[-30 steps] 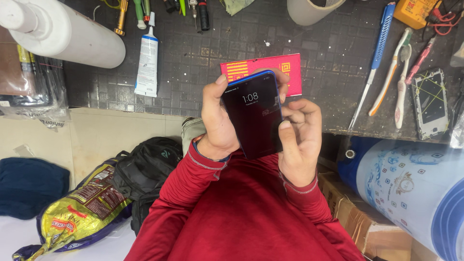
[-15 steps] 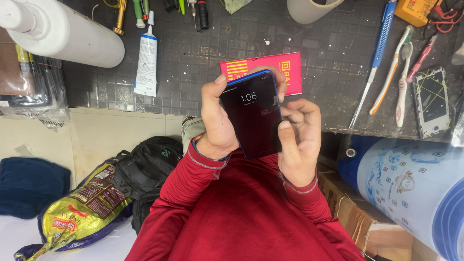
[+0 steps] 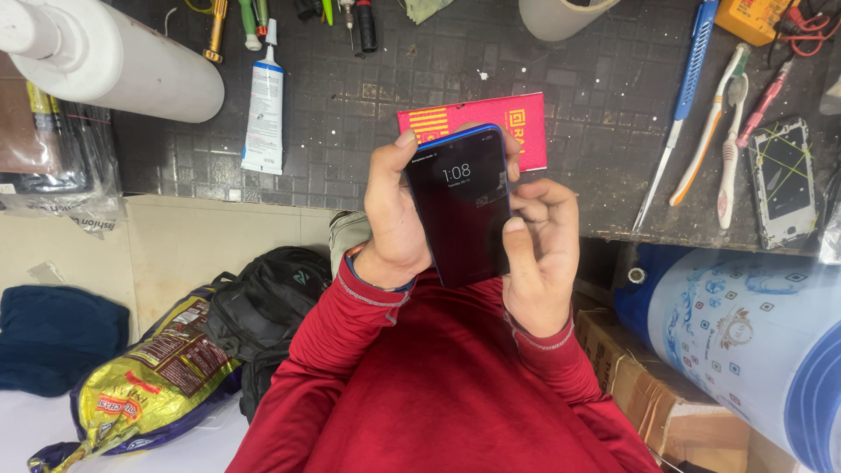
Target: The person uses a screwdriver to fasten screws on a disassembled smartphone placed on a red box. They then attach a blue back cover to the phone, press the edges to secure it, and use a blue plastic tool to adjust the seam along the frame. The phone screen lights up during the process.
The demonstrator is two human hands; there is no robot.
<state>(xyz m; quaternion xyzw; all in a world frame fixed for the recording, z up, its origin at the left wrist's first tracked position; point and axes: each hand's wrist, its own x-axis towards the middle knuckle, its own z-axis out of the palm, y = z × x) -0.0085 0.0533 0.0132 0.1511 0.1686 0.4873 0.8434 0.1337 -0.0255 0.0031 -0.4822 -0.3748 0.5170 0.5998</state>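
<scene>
Both hands hold a dark, blue-edged smartphone (image 3: 462,206) upright over the near edge of a black gridded work mat (image 3: 368,114), close to the person's chest in red sleeves. The left hand (image 3: 394,219) is wrapped around the phone's left edge, fingers curled behind it and thumb along the side; the right hand (image 3: 539,250) grips the right edge with the thumb pressed low on the glass. The screen is lit and shows a lock display with a clock, so the phone is whole, closed and powered on; no back cover, screw or tool is on it, and nothing shows any opening work begun. Behind the phone at twelve o'clock lies a flat red card box (image 3: 491,123). At ten o'clock a white glue tube (image 3: 263,109) lies on the mat; at two o'clock are two toothbrushes (image 3: 714,131), and at three o'clock a stripped phone frame with a cracked screen (image 3: 782,180).
</scene>
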